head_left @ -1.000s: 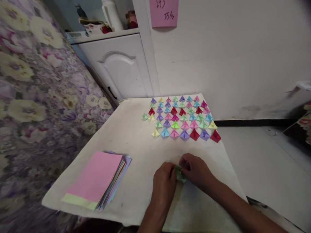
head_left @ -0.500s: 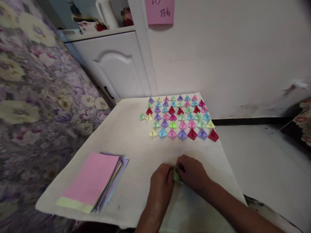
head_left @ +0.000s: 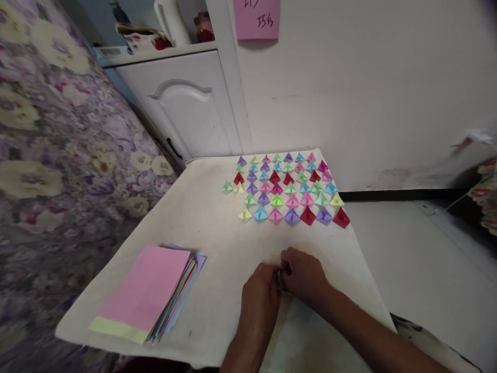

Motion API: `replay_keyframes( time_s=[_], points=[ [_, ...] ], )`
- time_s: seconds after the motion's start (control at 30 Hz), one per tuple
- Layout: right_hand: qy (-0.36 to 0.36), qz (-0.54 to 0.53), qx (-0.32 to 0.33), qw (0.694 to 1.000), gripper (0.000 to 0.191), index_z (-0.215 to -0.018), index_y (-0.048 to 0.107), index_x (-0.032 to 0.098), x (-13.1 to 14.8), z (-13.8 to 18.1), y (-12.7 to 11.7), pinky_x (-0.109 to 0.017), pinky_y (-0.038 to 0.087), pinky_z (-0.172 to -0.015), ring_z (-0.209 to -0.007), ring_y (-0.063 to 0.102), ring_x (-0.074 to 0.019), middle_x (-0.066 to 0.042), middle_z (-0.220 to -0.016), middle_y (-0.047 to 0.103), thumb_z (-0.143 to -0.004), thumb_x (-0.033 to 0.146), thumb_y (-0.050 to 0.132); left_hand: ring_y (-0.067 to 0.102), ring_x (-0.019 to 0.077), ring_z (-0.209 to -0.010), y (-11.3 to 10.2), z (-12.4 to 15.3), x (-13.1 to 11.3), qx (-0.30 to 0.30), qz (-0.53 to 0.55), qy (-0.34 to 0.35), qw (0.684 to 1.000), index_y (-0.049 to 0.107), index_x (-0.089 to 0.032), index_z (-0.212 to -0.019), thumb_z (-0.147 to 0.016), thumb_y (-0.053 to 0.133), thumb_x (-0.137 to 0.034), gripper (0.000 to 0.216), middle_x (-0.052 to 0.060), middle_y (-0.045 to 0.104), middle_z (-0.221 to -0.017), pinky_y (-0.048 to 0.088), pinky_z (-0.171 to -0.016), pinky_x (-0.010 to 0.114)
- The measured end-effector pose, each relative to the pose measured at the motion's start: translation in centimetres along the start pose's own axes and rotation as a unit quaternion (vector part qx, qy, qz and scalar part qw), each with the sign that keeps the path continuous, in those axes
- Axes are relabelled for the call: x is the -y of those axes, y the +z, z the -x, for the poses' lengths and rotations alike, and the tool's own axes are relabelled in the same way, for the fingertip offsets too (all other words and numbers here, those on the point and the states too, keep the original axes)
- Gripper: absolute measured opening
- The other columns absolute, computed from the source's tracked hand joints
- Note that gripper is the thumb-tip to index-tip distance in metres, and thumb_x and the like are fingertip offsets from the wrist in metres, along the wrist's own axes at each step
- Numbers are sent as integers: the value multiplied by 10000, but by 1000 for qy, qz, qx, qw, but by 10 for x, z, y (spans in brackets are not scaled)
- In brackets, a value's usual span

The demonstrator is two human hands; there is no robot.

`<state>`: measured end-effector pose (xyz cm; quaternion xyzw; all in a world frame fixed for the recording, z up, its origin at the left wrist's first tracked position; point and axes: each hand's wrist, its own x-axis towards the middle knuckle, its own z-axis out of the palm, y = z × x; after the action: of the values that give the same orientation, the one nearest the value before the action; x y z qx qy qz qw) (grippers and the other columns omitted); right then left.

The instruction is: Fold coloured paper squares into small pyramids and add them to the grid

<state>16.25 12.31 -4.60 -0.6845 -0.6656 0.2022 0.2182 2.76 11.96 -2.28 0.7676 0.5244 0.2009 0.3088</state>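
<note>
In the lower centre of the frame, the left hand (head_left: 261,292) and the right hand (head_left: 305,274) meet over a small paper piece (head_left: 279,282). Both hands' fingers are drawn in narrow, thumbs and fingertips pinching the piece from either side; a grip this close seems suited to controlling such small edges. The knuckles cover most of it, so I cannot tell its exact shape or which folds lie under each fingertip.

Just right of the frame's middle, folded paper shapes (head_left: 292,216) sit in rows on the pale cloth (head_left: 182,223), points mostly facing one way; the spacing likely keeps each one separate and easy to count. Toward the lower left, a stack of coloured sheets (head_left: 145,285) lies well apart from the hands, pink uppermost, its edges fanned slightly to the right. That placing appears to leave the cloth around the hands free for close finger work.
</note>
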Motion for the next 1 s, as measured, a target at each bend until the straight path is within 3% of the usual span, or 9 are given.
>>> replay_keyframes(
  time_s=[0.2,0.3,0.33,0.4,0.47,0.57,0.7,1.0],
  points=[
    [-34,-45,14,998,91,-604,511,177,-6,0,-14,-200,271,-533,-582,476,-100,26,-612,527,-651,100,505,579,220,-865,-4,-3,2,-29,119,-26,992,646,-193,-946,-836,438,-221,237,81,657,-921,399,-772,317],
    [-53,-68,6,996,124,-679,558,185,-4,2,-26,-202,321,-574,-621,497,-108,19,-664,550,-680,88,481,569,232,-927,-3,-4,-3,-41,287,-79,954,642,-176,-974,-844,470,-325,262,89,656,-971,398,-825,335],
    [-57,-92,-1,994,146,-705,568,187,-2,4,-29,-206,332,-578,-619,498,-111,18,-670,553,-678,76,477,569,231,-937,-1,-4,-6,-29,368,-100,924,640,-172,-985,-849,464,-355,288,90,654,-981,406,-825,334],
    [-55,-136,-20,989,187,-764,575,191,3,7,-34,-213,354,-582,-625,506,-117,17,-685,557,-678,60,474,587,227,-907,5,-4,-15,7,566,-131,814,617,-161,-1042,-872,398,-422,381,101,647,-1012,448,-760,332],
    [-53,-163,-31,985,197,-788,572,194,7,11,-37,-219,375,-589,-641,519,-122,14,-712,564,-684,55,481,611,210,-832,11,-5,-22,37,680,-172,712,615,-145,-1051,-866,413,-437,400,105,662,-960,466,-717,325],
    [-57,-195,-38,978,204,-837,565,202,11,15,-44,-226,409,-616,-686,547,-125,5,-793,585,-703,61,504,624,189,-771,15,-7,-29,23,745,-209,633,644,-112,-937,-853,477,-388,333,97,675,-856,481,-681,299],
    [-63,-227,-37,971,160,-856,562,210,10,18,-54,-214,430,-588,-662,561,-108,6,-831,587,-769,95,496,628,184,-763,15,-10,-26,38,769,-229,596,637,-84,-914,-854,494,-350,308,109,669,-851,491,-639,278],
    [-56,-206,-61,975,89,-781,586,223,2,16,-60,-227,400,-541,-603,525,-106,22,-759,563,-808,165,525,636,206,-758,15,-13,-22,25,766,-246,594,617,-72,-936,-846,507,-358,320,101,654,-801,490,-656,292]
  ],
)
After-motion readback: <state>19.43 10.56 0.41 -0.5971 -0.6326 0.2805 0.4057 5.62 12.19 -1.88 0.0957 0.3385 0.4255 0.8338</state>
